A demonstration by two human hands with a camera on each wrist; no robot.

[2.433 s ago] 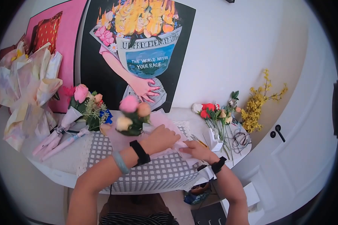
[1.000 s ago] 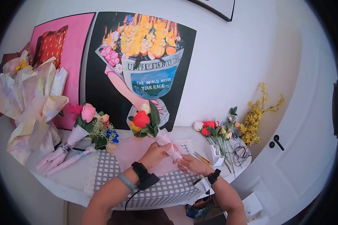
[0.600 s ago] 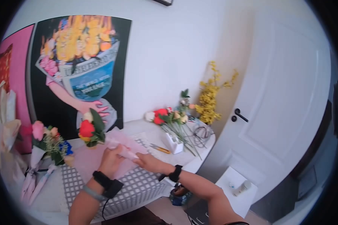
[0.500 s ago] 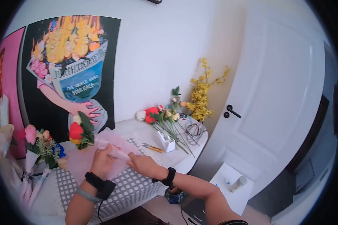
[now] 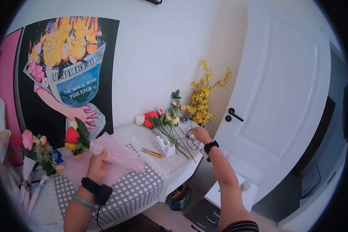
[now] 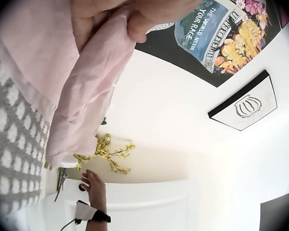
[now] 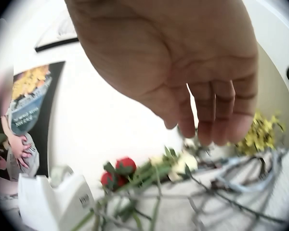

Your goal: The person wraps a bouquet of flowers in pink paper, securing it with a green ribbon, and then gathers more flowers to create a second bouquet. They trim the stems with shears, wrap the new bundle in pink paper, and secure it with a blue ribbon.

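Observation:
My left hand (image 5: 98,167) grips a small bouquet (image 5: 72,136) of red, yellow and white flowers with green leaves. Pink wrapping paper (image 5: 114,154) surrounds its stems; the left wrist view shows thumb and fingers curled round the rolled paper (image 6: 86,91). More pink paper lies under it on the grey checked cloth (image 5: 116,195). At the table's right end, my right hand (image 5: 202,135) reaches over a loose coil of thin cords (image 5: 190,140). In the right wrist view its fingers (image 7: 221,106) extend loosely above the grey-blue cords (image 7: 241,185), with nothing held.
A white tape dispenser (image 5: 164,147) and a yellow-handled tool (image 5: 152,153) lie between my hands. Loose stemmed flowers (image 5: 150,120) lie behind them, near yellow blossom sprays (image 5: 201,100). Wrapped bouquets (image 5: 36,162) sit at left. A white door (image 5: 286,89) stands at right.
My right hand has let go of the wrapping paper and moved right to the cords. My left hand still holds the bouquet. The head view has turned to the right.

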